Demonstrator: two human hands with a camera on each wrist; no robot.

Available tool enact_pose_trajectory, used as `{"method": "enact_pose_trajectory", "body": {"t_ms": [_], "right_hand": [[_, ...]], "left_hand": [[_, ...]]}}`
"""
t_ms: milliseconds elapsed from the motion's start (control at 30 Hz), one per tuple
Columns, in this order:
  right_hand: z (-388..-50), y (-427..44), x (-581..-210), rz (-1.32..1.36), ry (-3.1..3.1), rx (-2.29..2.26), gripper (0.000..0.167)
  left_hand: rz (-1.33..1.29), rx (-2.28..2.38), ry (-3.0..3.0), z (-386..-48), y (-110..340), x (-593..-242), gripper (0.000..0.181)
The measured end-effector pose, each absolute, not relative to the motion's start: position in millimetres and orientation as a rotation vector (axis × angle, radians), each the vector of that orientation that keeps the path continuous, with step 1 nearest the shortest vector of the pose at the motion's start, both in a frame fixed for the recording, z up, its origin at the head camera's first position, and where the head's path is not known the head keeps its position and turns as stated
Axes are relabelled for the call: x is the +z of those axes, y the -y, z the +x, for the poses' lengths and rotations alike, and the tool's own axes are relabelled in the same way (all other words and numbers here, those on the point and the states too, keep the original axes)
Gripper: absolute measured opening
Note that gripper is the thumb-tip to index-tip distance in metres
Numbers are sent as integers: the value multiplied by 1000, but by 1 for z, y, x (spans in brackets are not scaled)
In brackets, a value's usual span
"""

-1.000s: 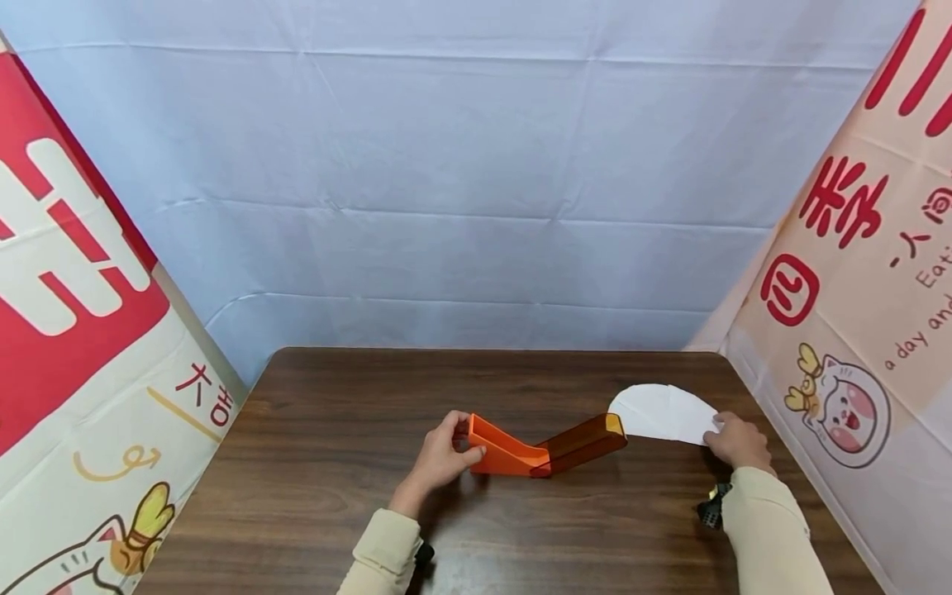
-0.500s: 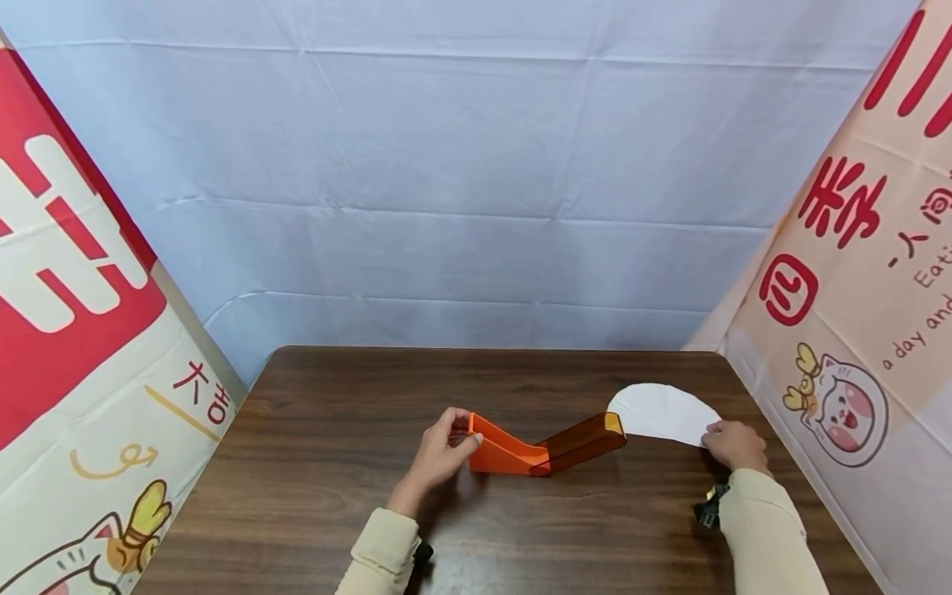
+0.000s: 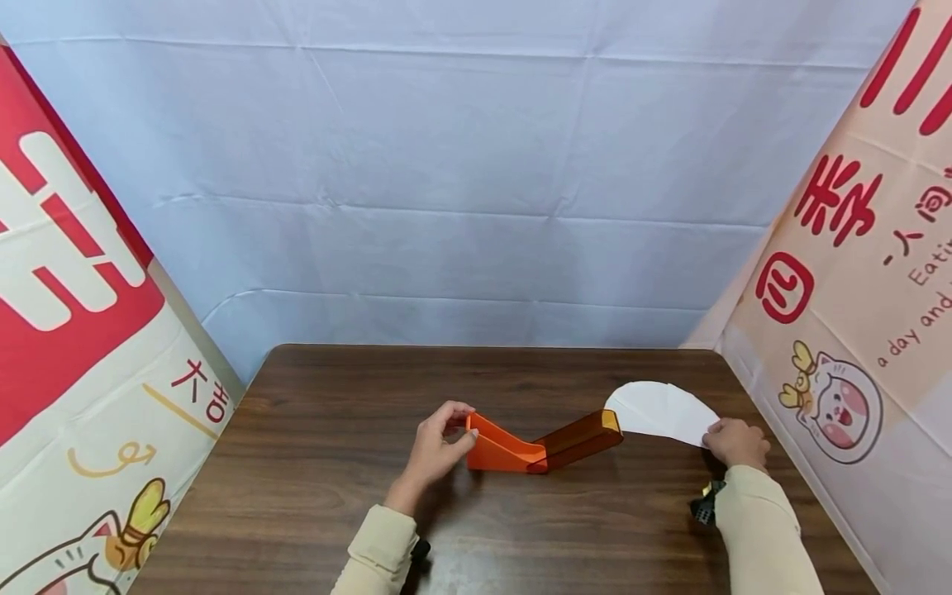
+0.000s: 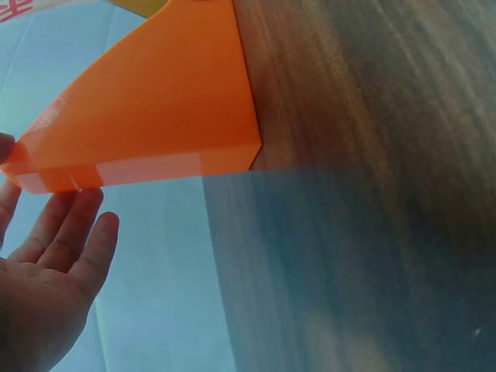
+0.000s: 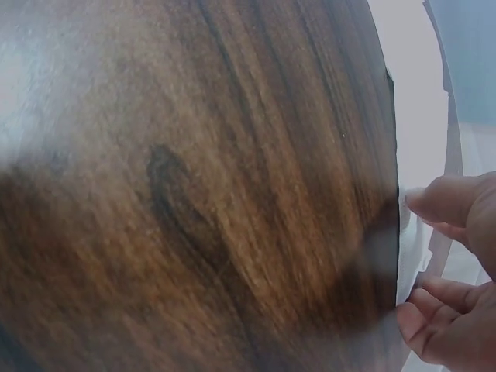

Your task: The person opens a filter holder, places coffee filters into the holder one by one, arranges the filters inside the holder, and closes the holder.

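Note:
An orange box (image 3: 500,453) with slanted side walls stands on the table, its brown see-through lid (image 3: 576,440) swung out to the right. My left hand (image 3: 437,445) holds the box's tall left end, thumb near the upper rim and index finger at the far corner. In the left wrist view the other fingers (image 4: 71,232) lie by the box's end wall. A white paper half-disc (image 3: 658,409) with a faint crease lies flat behind the lid's tip, partly overlapped by it in the head view. At its right corner, my right hand (image 3: 740,445) pinches the paper's edge.
Dark wood-grain table (image 3: 357,388) with rounded back corners. A pale blue cloth (image 3: 446,165) hangs behind it, and printed banners (image 3: 840,330) flank both sides. Small dark devices (image 3: 706,502) are worn at the wrists.
My left thumb has slid up from the box's near wall toward its upper rim. Box and paper hold nearly the same place; my right hand stays at the paper's corner.

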State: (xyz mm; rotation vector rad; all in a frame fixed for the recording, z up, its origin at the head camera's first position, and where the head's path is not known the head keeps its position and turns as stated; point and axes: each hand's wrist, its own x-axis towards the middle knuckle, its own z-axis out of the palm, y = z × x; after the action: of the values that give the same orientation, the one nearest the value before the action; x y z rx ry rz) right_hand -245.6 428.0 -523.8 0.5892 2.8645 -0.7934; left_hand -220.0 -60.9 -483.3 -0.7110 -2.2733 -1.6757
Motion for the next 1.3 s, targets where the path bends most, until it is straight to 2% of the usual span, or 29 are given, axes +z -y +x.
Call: {"method": "enact_pose_trajectory", "body": {"t_ms": [167, 400, 767, 900, 1100, 1300], "right_hand": [[-247, -429, -527, 534, -2950, -730, 26], [-245, -427, -529, 600, -3067, -729, 50], [-244, -419, -530, 806, -2980, -903, 63], [-244, -420, -530, 797, -2958, -895, 58], [-244, -426, -526, 661, -3019, -865, 35], [-244, -427, -515, 585, -3064, -826, 22]], "left_hand": [[-697, -1689, 2336, -218, 61, -477, 30], [-669, -1701, 2363, -217, 58, -474, 32], [-577, -1732, 2328, -216, 58, -475, 32], [-586, -1729, 2331, -217, 59, -476, 32], [-610, -1720, 2320, -219, 58, -476, 32], [-595, -1683, 2332, -235, 59, -505, 35]]}}
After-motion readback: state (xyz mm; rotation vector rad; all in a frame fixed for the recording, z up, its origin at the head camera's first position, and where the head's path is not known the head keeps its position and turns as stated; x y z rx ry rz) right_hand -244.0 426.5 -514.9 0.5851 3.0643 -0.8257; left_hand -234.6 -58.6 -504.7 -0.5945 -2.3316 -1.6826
